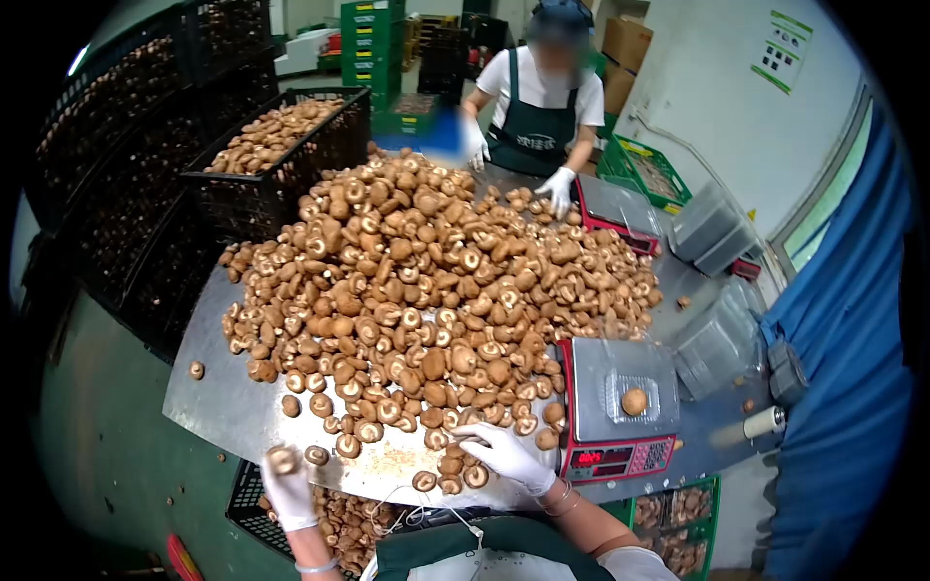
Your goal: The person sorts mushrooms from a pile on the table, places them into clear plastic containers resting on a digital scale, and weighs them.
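Observation:
My left hand (289,496), in a white glove, is closed around a shiitake mushroom (283,459) just off the table's front left edge. My right hand (509,457), also gloved, has its fingers stretched out over a few shiitake mushrooms (451,465) at the front edge. A large heap of shiitake mushrooms (417,281) covers the middle of the metal table (208,387). To the right of my right hand is a red digital scale (605,459). On its plate rests a clear plastic tray (620,385) with one mushroom (634,402) in it.
Across the table, a co-worker (539,107) in white gloves reaches toward the heap beside another scale (620,208). Black crates (334,131) of mushrooms stand at the left. Stacked clear trays (719,339) are on the right. Below the front edge are a black crate (247,508) and a green crate (715,513).

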`<state>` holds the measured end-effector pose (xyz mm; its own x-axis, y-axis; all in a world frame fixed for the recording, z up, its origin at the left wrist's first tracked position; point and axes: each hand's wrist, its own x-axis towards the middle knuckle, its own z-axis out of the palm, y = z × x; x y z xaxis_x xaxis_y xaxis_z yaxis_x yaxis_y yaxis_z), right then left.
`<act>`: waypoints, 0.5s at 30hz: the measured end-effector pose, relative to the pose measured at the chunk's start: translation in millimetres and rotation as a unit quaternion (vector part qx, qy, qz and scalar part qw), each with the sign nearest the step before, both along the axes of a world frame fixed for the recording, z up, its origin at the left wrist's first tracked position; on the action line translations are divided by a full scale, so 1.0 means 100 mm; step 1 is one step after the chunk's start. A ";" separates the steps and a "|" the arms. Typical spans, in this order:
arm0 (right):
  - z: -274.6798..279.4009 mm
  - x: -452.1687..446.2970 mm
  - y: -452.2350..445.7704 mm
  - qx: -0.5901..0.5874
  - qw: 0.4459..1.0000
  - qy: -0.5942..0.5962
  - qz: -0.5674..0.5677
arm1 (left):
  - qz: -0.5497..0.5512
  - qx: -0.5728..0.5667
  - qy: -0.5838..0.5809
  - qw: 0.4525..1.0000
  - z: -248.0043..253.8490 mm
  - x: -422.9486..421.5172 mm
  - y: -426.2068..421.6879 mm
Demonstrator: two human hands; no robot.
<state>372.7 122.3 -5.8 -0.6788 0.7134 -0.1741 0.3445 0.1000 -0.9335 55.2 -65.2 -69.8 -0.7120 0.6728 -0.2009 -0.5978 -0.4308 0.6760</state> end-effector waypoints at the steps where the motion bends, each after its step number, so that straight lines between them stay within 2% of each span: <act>1: -0.13 0.12 -0.01 0.048 0.999 -0.013 0.017 | 0.045 -0.015 -0.023 0.999 -0.21 -0.16 -0.21; 3: -0.26 0.30 -0.11 0.087 0.996 -0.029 -0.013 | 0.173 -0.215 0.054 0.960 0.35 0.08 -0.20; 5: -0.51 0.42 -0.09 -0.001 0.998 -0.050 -0.041 | 0.223 -0.267 0.153 0.925 -0.15 -0.19 -0.50; 6: -0.44 0.43 -0.10 -0.058 0.996 -0.041 -0.057 | 0.207 -0.340 0.255 0.881 -0.32 -0.33 -0.62; 7: -0.53 0.46 -0.07 -0.025 0.996 -0.063 -0.055 | 0.195 -0.409 0.353 0.819 -0.39 -0.46 -0.64; 9: -0.42 0.40 -0.03 0.001 0.993 -0.100 -0.055 | 0.124 -0.350 0.386 0.844 0.26 -0.12 -0.27; 10: -0.49 0.40 0.01 0.081 0.989 -0.121 -0.037 | 0.107 -0.368 0.402 0.832 0.15 -0.16 -0.25; 11: -0.42 0.39 0.01 0.075 0.991 -0.100 -0.037 | 0.087 -0.389 0.415 0.818 0.02 -0.18 -0.24; 13: -0.44 0.39 0.00 0.099 0.990 -0.095 -0.035 | 0.073 -0.331 0.276 0.899 0.62 0.22 0.00; 14: -0.42 0.39 -0.02 0.100 0.988 -0.116 -0.033 | 0.051 -0.335 0.274 0.900 0.18 0.01 -0.07; 15: -0.39 0.40 -0.04 0.104 0.985 -0.136 -0.032 | 0.051 -0.332 0.267 0.903 0.26 0.06 -0.02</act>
<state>412.7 118.8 -44.4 -0.5801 0.7922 -0.1896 0.5912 0.2494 -0.7670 61.3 -67.4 -43.7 -0.8783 0.4551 -0.1464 -0.0908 0.1417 0.9857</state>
